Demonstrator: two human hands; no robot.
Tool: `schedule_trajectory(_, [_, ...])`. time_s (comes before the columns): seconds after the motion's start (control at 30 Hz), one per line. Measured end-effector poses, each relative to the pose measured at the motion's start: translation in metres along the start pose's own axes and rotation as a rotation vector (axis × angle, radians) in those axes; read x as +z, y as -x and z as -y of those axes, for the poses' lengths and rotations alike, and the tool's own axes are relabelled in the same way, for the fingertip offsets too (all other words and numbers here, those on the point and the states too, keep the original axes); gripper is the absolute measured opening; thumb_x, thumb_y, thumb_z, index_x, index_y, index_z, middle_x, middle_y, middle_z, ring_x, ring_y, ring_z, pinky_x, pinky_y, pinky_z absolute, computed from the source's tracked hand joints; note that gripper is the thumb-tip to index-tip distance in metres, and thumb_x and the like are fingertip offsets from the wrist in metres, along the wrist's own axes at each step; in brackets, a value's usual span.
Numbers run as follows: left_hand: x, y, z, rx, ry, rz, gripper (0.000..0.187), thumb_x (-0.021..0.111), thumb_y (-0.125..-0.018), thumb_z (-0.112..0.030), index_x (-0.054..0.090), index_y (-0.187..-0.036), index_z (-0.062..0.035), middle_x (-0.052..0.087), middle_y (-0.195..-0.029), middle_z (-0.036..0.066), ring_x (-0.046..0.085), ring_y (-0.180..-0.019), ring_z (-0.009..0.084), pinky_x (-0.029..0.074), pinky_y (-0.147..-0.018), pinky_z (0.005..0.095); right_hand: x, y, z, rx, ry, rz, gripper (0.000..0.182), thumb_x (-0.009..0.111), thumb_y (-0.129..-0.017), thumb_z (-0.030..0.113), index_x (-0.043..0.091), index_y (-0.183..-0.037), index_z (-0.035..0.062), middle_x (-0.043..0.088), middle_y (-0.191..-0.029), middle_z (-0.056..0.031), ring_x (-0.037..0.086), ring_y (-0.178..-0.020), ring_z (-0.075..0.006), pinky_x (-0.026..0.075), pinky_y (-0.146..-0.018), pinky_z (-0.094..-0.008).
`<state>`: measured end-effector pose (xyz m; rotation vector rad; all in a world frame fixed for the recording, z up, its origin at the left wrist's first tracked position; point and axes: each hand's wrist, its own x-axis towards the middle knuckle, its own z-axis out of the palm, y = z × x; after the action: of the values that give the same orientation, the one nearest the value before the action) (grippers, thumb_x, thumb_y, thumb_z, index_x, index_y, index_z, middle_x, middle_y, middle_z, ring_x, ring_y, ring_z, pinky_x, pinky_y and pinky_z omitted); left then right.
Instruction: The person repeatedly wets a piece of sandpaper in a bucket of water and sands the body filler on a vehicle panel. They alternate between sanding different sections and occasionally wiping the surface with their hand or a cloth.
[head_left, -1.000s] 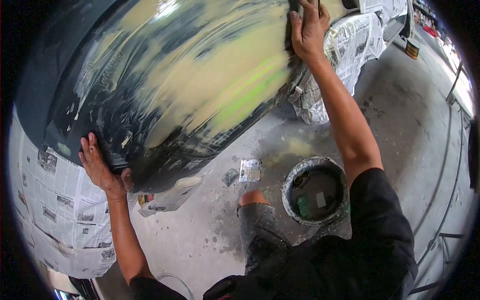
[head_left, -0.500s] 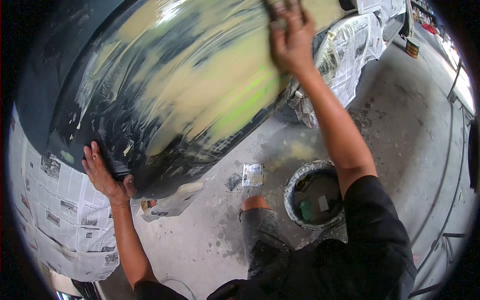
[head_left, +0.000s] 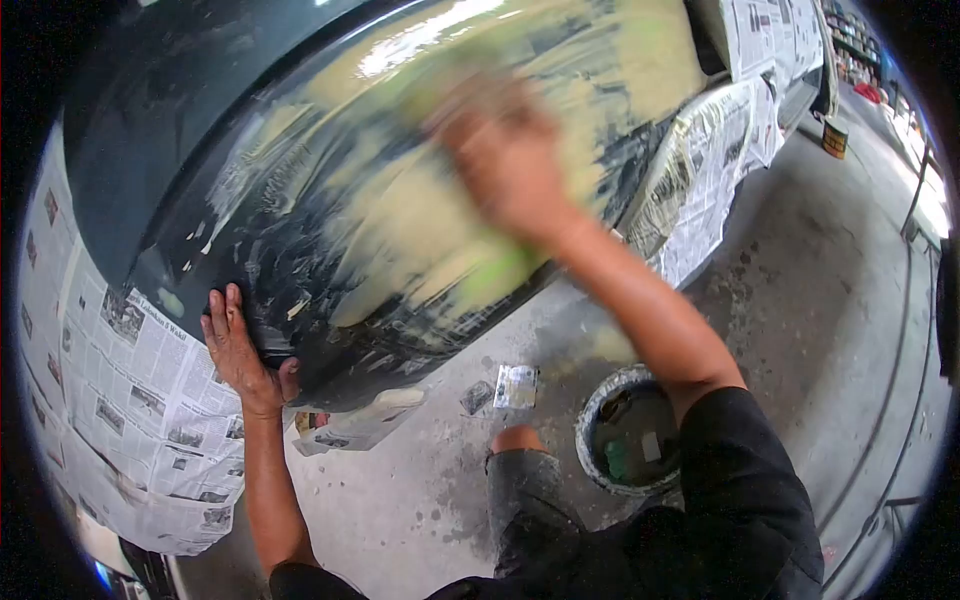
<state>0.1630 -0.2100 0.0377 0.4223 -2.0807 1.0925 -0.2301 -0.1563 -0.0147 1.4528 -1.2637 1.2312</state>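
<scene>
A dark car body panel [head_left: 330, 280] curves across the upper view, smeared with cream-yellow filler [head_left: 400, 200] and a bright green patch [head_left: 495, 280]. My left hand [head_left: 245, 355] lies flat against the panel's lower left edge, fingers stretched out and holding nothing. On the middle of the filler is my right hand [head_left: 505, 160], blurred by motion, its fingers bent over something flat against the surface. What lies beneath those fingers is too smeared to name.
Newspaper masking [head_left: 140, 400] covers the area left of the panel, and more newspaper [head_left: 710, 170] hangs at the right. On the stained concrete floor stand a round tub [head_left: 590, 470] of dark water, a small printed packet [head_left: 516, 387] and, farther off, a can [head_left: 834, 138].
My right hand has swept left and downward over the filler from the panel's right side. My left hand stays on the same edge; the whole view has shifted slightly.
</scene>
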Motion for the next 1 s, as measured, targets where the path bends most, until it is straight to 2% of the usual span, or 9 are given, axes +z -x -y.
schedule_trajectory(0.13, [-0.002, -0.002, -0.006, 0.033, 0.0, -0.006, 0.088, 0.048, -0.092, -0.062, 0.03, -0.15, 0.0015, 0.044, -0.15, 0.022, 0.035, -0.142, 0.0415, 0.019, -0.116, 0.0552, -0.026, -0.029, -0.096, 0.402, 0.31, -0.49, 0.05, 0.05, -0.093, 0.014, 0.045, -0.14, 0.0005, 0.067, -0.112, -0.015, 0.059, -0.101, -0.0366, 0.042, -0.095, -0.0475])
schedule_trajectory(0.2, [-0.003, -0.005, -0.005, 0.045, -0.009, -0.006, 0.086, 0.049, -0.093, -0.06, 0.031, -0.149, 0.0023, 0.044, -0.149, 0.022, 0.036, -0.142, 0.0422, 0.021, -0.115, 0.0558, -0.014, -0.045, -0.074, 0.396, -0.163, -0.568, 0.033, 0.056, -0.084, 0.012, 0.059, -0.116, 0.0054, 0.067, -0.105, -0.0172, 0.065, -0.086, -0.0367, 0.043, -0.093, -0.053])
schedule_trajectory(0.3, [-0.004, -0.005, -0.006, 0.018, -0.023, 0.012, 0.085, 0.048, -0.093, -0.059, 0.032, -0.148, 0.0036, 0.044, -0.149, 0.022, 0.036, -0.142, 0.042, 0.02, -0.115, 0.0556, 0.011, -0.048, 0.061, 0.071, 0.068, -0.199, 0.05, 0.058, -0.085, 0.019, 0.052, -0.135, 0.0147, 0.052, -0.139, -0.0157, 0.045, -0.127, -0.0495, 0.043, -0.091, -0.0629])
schedule_trajectory(0.37, [-0.003, -0.002, -0.005, 0.015, -0.009, 0.012, 0.085, 0.047, -0.094, -0.059, 0.033, -0.148, 0.0042, 0.044, -0.149, 0.022, 0.036, -0.142, 0.042, 0.02, -0.116, 0.0554, 0.008, -0.038, 0.112, -0.094, -0.142, -0.127, 0.052, 0.06, -0.083, 0.018, 0.054, -0.135, 0.0223, 0.048, -0.146, -0.0108, 0.044, -0.13, -0.049, 0.041, -0.093, -0.0654])
schedule_trajectory(0.47, [-0.007, -0.002, -0.004, -0.005, -0.005, 0.033, 0.084, 0.045, -0.094, -0.059, 0.033, -0.148, 0.0048, 0.045, -0.149, 0.022, 0.036, -0.142, 0.0419, 0.019, -0.116, 0.0552, -0.008, -0.045, 0.072, -0.152, -0.153, -0.055, 0.05, 0.059, -0.084, 0.015, 0.055, -0.134, 0.0253, 0.051, -0.143, -0.0091, 0.045, -0.129, -0.0486, 0.041, -0.096, -0.0639])
schedule_trajectory(0.67, [-0.003, -0.004, -0.007, 0.023, -0.011, 0.002, 0.081, 0.043, -0.096, -0.057, 0.034, -0.147, 0.0048, 0.046, -0.148, 0.023, 0.037, -0.141, 0.0421, 0.02, -0.116, 0.0548, -0.045, -0.036, -0.147, 0.393, 0.048, -0.316, 0.051, 0.056, -0.094, 0.021, 0.041, -0.143, 0.0242, 0.062, -0.128, -0.0134, 0.047, -0.124, -0.0464, 0.034, -0.102, -0.0593])
schedule_trajectory(0.8, [-0.004, -0.002, -0.005, 0.03, -0.047, 0.016, 0.08, 0.043, -0.096, -0.056, 0.034, -0.147, 0.0047, 0.046, -0.147, 0.023, 0.038, -0.141, 0.0424, 0.021, -0.116, 0.0547, -0.053, -0.04, -0.166, 0.555, 0.064, -0.227, 0.044, 0.055, -0.096, 0.026, 0.043, -0.138, 0.0273, 0.06, -0.129, -0.0147, 0.045, -0.125, -0.0486, 0.033, -0.101, -0.0612])
schedule_trajectory(0.9, [-0.004, -0.001, -0.004, 0.029, -0.021, 0.028, 0.079, 0.045, -0.096, -0.054, 0.034, -0.148, 0.0047, 0.046, -0.147, 0.023, 0.038, -0.14, 0.0426, 0.02, -0.116, 0.0549, -0.046, -0.04, -0.104, 0.236, 0.124, -0.207, 0.047, 0.055, -0.097, 0.028, 0.041, -0.142, 0.0241, 0.053, -0.141, -0.0119, 0.042, -0.127, -0.0492, 0.032, -0.1, -0.066])
schedule_trajectory(1.0, [-0.002, -0.002, -0.003, 0.053, -0.013, -0.007, 0.078, 0.048, -0.095, -0.052, 0.034, -0.148, 0.0039, 0.046, -0.147, 0.023, 0.038, -0.14, 0.0429, 0.02, -0.116, 0.0548, -0.062, -0.047, -0.145, 0.329, 0.111, -0.114, 0.05, 0.055, -0.096, 0.028, 0.041, -0.143, 0.0223, 0.051, -0.143, -0.0097, 0.046, -0.124, -0.0483, 0.034, -0.103, -0.0593])
